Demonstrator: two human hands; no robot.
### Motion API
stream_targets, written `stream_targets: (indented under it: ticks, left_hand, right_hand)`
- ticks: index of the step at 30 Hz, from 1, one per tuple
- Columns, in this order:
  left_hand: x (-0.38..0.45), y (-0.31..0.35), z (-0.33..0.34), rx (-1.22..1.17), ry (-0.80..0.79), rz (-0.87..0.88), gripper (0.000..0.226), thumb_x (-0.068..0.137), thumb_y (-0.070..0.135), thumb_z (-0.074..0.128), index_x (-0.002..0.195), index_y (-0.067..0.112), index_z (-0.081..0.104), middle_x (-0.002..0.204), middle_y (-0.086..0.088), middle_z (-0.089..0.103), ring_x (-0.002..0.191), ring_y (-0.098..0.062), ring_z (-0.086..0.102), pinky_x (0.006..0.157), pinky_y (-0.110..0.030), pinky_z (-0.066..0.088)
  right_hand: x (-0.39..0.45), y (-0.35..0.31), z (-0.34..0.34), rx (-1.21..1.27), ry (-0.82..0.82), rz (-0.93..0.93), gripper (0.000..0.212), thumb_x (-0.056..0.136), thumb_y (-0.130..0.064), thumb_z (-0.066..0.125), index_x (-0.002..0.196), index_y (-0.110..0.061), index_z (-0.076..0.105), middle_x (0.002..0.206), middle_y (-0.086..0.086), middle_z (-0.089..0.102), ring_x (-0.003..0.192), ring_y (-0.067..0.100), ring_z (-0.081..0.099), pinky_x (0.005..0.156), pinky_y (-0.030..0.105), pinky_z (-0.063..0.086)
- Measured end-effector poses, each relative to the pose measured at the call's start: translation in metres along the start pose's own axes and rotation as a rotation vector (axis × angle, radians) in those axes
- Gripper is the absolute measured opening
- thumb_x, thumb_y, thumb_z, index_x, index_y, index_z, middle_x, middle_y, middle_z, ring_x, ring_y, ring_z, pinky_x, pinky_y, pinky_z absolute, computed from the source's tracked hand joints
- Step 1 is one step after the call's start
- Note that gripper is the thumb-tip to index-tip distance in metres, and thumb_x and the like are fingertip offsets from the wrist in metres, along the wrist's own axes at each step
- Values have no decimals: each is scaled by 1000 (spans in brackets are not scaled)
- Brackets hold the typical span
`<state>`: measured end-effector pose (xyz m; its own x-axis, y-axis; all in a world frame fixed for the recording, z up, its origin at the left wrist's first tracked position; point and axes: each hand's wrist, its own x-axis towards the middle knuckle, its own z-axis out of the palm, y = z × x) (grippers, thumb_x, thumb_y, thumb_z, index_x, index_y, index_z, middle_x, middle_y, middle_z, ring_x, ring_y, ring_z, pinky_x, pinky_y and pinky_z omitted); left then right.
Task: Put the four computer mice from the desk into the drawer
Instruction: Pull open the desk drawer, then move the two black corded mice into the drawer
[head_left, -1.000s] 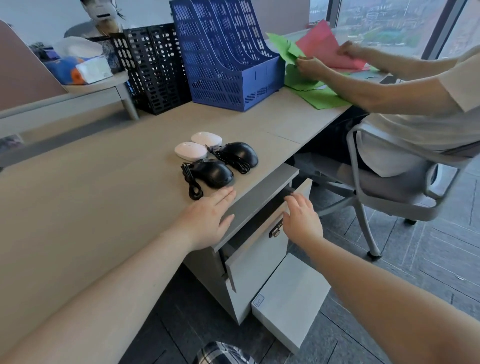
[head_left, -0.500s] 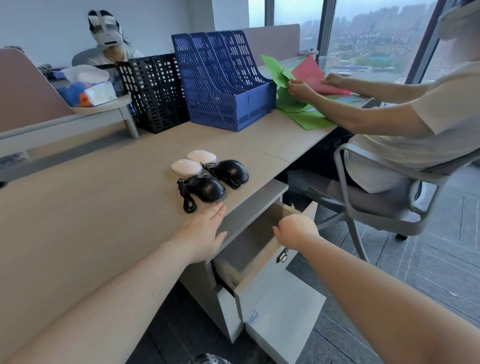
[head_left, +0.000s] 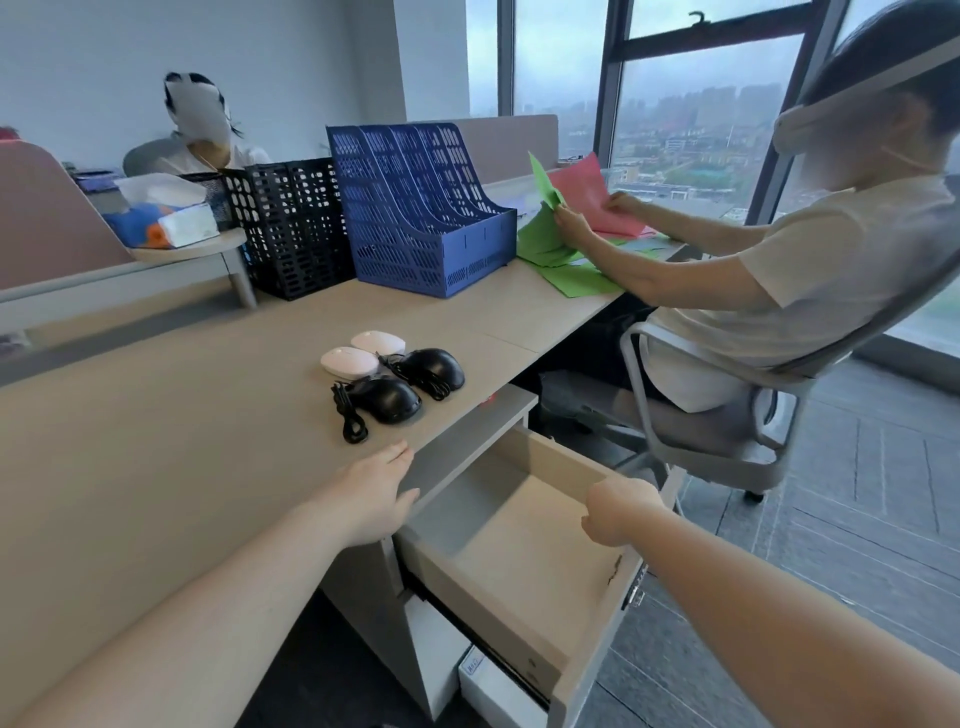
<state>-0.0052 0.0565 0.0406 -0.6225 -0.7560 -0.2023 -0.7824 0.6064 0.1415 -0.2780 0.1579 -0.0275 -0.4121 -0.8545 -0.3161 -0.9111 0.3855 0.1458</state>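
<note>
Two hands frame the open drawer (head_left: 524, 551) from where I watch. My left hand (head_left: 371, 501) lies flat on the desk (head_left: 156, 441) right at its front edge, fingers together and stretched forward, thumb tip hanging just past the lip; it holds nothing. My right hand (head_left: 618, 512) is curled into a loose fist at the drawer's front right corner, knuckles toward me; I cannot tell whether the fingers grip the front panel or only rest there.

The drawer is pulled well out below the desk edge. Its pale floor is bare and its walls leave a wide rectangular opening facing up, between my two wrists.

All four mice sit on the desk beyond my left fingertips, in a tight cluster near the front edge. The near black mouse (head_left: 387, 400) has its bundled cable (head_left: 349, 415) lying on the side toward me; the far black mouse (head_left: 436, 366) sits just beside it, closer to the edge. Two white mice (head_left: 349, 361) (head_left: 378, 343) lie just behind them.

Bare desk stretches to the left of the cluster. Further back stand a blue file rack (head_left: 421, 208) and a black file rack (head_left: 291, 223). To the right, a seated person in an office chair (head_left: 727, 415) is close to the drawer's far side.
</note>
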Motion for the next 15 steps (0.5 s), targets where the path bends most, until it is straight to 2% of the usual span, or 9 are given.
stream_targets:
  ticks: [3,5,6,8,9,11,13,15]
  left_hand:
    - [3,-2,-1,-28,31,3,58,100,36,36,151,13,21,161,2,14,148,-15,14,120,-33,17]
    - [6,-2,-2,-57,50,-2,51,100,34,38,146,11,34,157,-2,28,144,-19,25,117,-35,25]
    - [7,-2,-3,-55,73,2,46,100,34,38,139,11,44,149,-4,40,138,-23,35,113,-38,32]
    - [8,0,-9,26,154,-4,36,98,37,38,119,14,56,125,-4,56,117,-26,53,92,-37,45]
    - [8,2,-12,81,210,-22,33,97,38,37,112,15,57,117,-3,58,109,-27,56,81,-35,45]
    - [11,3,-18,139,318,-73,31,96,40,39,111,17,54,114,-3,55,106,-27,54,73,-35,40]
    - [20,-1,-22,121,373,-129,37,94,44,42,121,20,48,124,-4,48,112,-27,48,73,-36,40]
    - [31,-9,-23,73,365,-194,57,90,53,46,139,26,33,141,-3,35,122,-28,40,82,-40,44]
  right_hand:
    - [2,-2,-4,48,26,-17,29,93,-29,42,97,-13,67,80,-1,57,73,22,54,60,28,42]
    - [7,-8,-11,57,52,-43,35,95,-34,40,107,-12,66,89,2,61,75,24,54,65,30,44]
    - [10,-12,-15,60,63,-52,37,96,-36,40,109,-12,65,98,6,63,76,24,55,66,31,44]
    - [16,-23,-26,67,84,-73,38,96,-37,37,108,-13,64,117,14,61,76,26,54,66,32,44]
    - [18,-29,-34,71,104,-96,37,97,-37,36,104,-14,64,113,16,60,76,26,52,66,32,44]
    - [21,-42,-50,98,185,-148,33,97,-36,34,88,-15,59,90,7,55,77,26,51,66,32,43]
    - [27,-56,-66,174,296,-185,34,97,-35,35,80,-13,54,78,1,54,81,28,58,66,31,45]
    - [36,-70,-81,293,409,-205,35,97,-37,36,92,-12,59,90,3,63,95,29,62,71,34,48]
